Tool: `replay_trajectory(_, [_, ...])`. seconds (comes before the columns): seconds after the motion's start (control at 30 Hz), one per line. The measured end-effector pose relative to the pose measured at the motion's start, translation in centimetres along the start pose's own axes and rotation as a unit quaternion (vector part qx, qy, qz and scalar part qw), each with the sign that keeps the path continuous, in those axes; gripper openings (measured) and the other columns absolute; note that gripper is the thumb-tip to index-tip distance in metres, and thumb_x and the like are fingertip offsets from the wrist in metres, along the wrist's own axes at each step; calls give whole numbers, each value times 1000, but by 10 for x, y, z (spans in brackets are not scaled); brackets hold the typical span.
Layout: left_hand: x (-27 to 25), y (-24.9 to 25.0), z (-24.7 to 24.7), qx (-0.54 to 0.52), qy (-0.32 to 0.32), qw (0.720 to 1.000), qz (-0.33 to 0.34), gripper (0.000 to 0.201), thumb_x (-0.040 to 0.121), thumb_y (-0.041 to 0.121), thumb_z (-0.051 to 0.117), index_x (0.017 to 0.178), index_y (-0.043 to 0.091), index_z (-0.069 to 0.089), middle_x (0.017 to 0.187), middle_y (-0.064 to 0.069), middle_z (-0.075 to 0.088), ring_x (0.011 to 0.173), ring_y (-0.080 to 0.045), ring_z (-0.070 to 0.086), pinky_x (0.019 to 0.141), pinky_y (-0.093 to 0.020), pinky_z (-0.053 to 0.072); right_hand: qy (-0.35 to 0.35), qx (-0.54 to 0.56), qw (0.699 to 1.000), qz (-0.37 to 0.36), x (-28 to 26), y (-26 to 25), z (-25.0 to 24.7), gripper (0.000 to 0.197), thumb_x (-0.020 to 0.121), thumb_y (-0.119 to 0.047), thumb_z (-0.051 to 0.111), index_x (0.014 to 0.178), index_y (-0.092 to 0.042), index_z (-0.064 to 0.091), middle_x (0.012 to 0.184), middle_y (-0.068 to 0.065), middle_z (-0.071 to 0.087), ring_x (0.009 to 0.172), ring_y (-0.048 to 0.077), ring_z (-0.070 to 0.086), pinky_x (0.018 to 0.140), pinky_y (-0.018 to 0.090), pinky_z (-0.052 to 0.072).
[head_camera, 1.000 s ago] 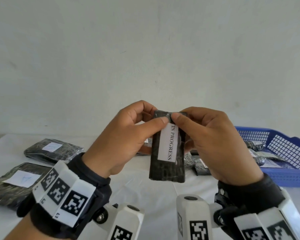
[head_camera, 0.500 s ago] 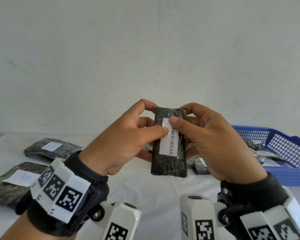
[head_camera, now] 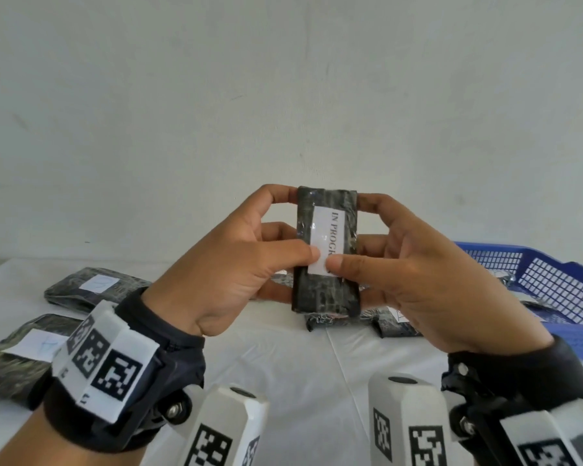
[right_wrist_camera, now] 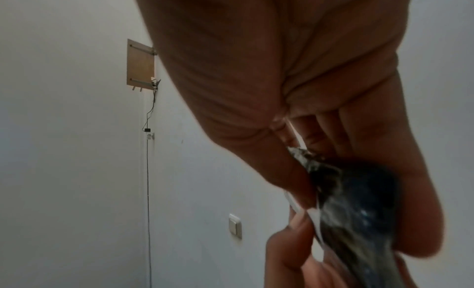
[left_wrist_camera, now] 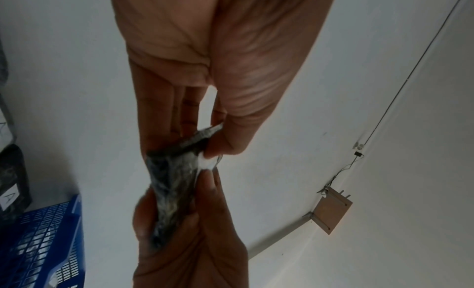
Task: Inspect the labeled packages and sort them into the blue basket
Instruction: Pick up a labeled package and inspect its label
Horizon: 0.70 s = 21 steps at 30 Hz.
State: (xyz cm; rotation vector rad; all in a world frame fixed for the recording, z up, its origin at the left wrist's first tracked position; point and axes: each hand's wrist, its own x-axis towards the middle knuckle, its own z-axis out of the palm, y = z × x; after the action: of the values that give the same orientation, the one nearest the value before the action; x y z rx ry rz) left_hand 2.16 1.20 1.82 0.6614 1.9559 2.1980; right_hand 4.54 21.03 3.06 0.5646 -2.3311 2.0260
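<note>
A dark wrapped package (head_camera: 327,290) with a white label (head_camera: 329,237) reading "IN PROG..." is held upright above the table in the head view. My left hand (head_camera: 249,260) grips its left edge, thumb on the label's lower part. My right hand (head_camera: 414,274) grips the right edge, its thumb also on the label. The left wrist view shows the package (left_wrist_camera: 174,183) edge-on between both hands. It is blurred in the right wrist view (right_wrist_camera: 359,203). The blue basket (head_camera: 552,284) stands on the right and holds several packages.
Two dark labelled packages (head_camera: 91,287) (head_camera: 17,351) lie on the white table (head_camera: 300,361) at the left. More packages (head_camera: 394,324) lie behind my hands, beside the basket. A plain wall rises behind the table.
Both thumbs have slid down the label from its top to its lower part, uncovering "IN PROG". The package has stayed upright between my hands and risen slightly.
</note>
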Motion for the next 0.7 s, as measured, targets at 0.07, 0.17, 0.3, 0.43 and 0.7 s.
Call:
replay_trajectory(0.07, [-1, 0, -1, -1, -14, 1000, -2, 50, 93, 0, 70, 131, 30, 59, 113, -24, 73, 87, -24, 76, 64, -35, 62, 6, -4, 1000, -10, 0, 0, -1, 57, 82, -12, 77, 133, -25, 55, 104, 25, 77, 88, 41, 77, 68, 45, 63])
replay_trajectory(0.17, [0, -2, 0, 14, -9, 1000, 5, 58, 91, -3, 70, 134, 34, 57, 113, -26, 72, 88, -25, 75, 69, -37, 62, 33, 10, 999, -18, 2, 2, 0, 57, 86, -2, 76, 134, -24, 55, 103, 37, 70, 81, 38, 75, 67, 45, 64])
replay_trajectory(0.3, [1, 0, -2, -4, 10, 1000, 10, 60, 88, -2, 70, 134, 34, 57, 112, -23, 75, 86, -22, 76, 64, -31, 60, 37, 23, 999, -25, 4, 3, 0, 78, 73, 1, 81, 140, -27, 52, 93, 30, 66, 81, 33, 70, 70, 37, 65])
replay_trajectory(0.43, [1, 1, -3, 3, 14, 1000, 18, 65, 85, -2, 73, 135, 37, 57, 108, -19, 76, 85, -21, 76, 65, -29, 61, 51, -1, 998, -32, 6, 5, -1, 76, 78, 4, 81, 140, -31, 54, 87, 14, 70, 80, 28, 72, 71, 35, 63])
replay_trajectory(0.7, [1, 2, -2, 19, 26, 999, 30, 77, 86, -6, 72, 144, 41, 52, 110, -23, 74, 83, -21, 75, 68, -29, 61, 46, -32, 998, -35, 4, 3, -1, 82, 78, 7, 81, 144, -32, 52, 94, 12, 74, 80, 25, 71, 82, 37, 64])
